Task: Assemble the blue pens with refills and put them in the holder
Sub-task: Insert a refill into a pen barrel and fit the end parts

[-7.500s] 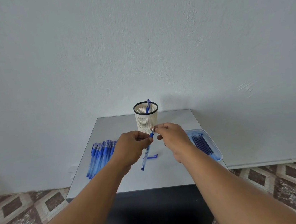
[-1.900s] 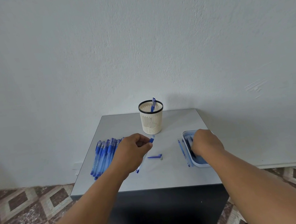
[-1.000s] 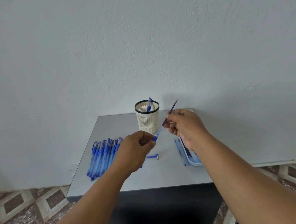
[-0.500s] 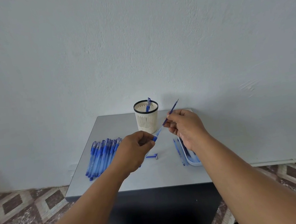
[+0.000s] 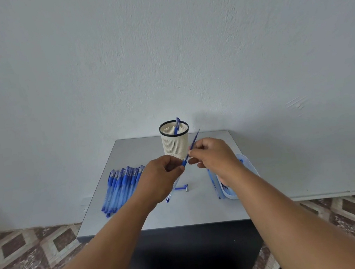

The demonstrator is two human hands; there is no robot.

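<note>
since half a second ago the refill has been pushed deeper into the pen barrel, pinched by the right hand; the barrel is gripped by the left hand.

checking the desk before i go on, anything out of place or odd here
Two small things. A refill lies on the table just left of the tray rather than in it, and a small blue pen part lies alone mid-table. The pens lie in a row and the holder stands upright.

Soft even daylight; sharp centre; wide-angle bowing.
</note>
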